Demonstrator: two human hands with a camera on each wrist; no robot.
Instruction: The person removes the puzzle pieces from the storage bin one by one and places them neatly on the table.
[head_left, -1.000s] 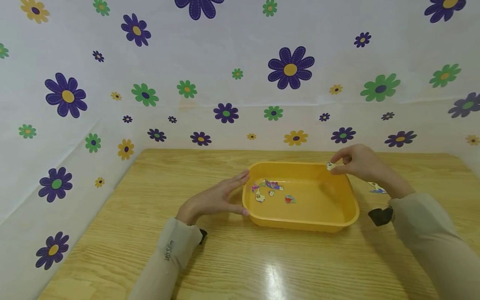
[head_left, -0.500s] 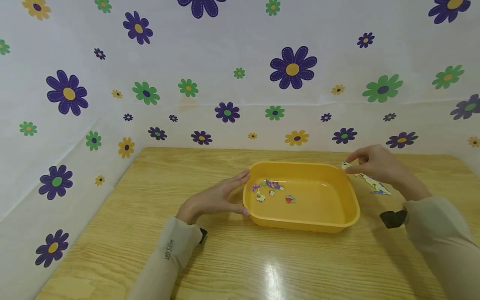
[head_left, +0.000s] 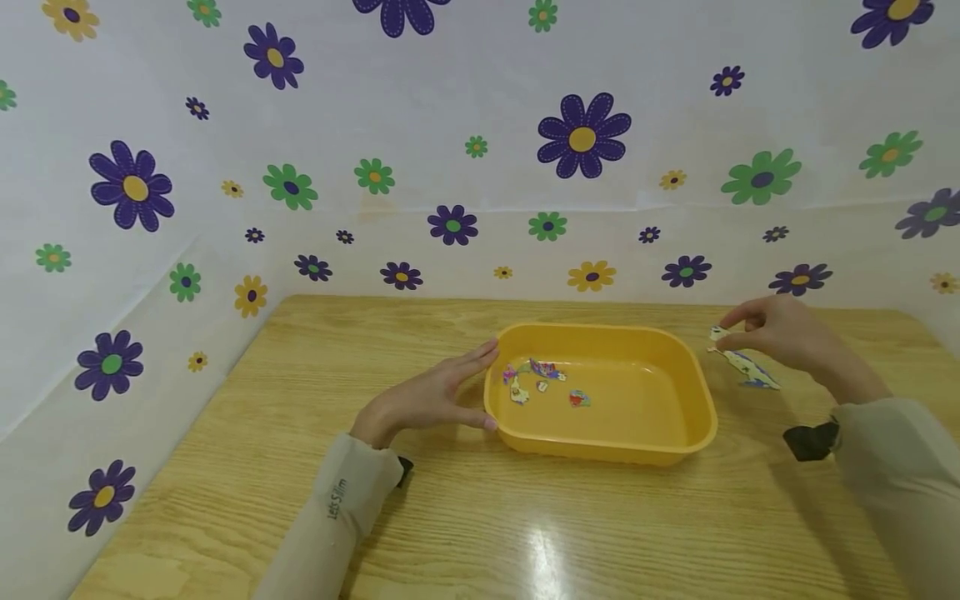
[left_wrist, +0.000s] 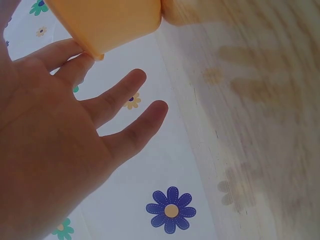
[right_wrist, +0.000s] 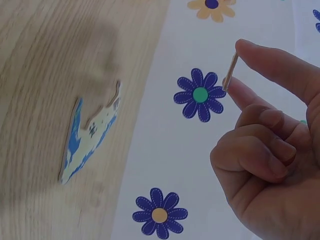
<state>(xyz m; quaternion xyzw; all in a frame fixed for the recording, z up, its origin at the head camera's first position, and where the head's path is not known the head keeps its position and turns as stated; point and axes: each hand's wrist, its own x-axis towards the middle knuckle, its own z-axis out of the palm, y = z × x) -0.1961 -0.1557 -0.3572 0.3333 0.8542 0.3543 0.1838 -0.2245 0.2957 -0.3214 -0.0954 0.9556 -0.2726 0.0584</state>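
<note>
Two hands, apart. The left hand [head_left: 429,402], fingers extended, touches the left end of one yellow tray [head_left: 592,448], right of centre in the head view. The right hand [head_left: 783,335], at frame right, pinches one thin piece [head_left: 717,332] near one blue-and-cream piece [head_left: 750,368] on the tabletop [head_left: 450,533]. Tray contents: one red-and-green piece [head_left: 579,399], one small cream piece [head_left: 542,387], one cluster [head_left: 518,393], count unclear.

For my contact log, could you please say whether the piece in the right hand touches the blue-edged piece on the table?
Apart. The right wrist view shows table and flowered backdrop between the held piece and the blue-edged piece.
</note>
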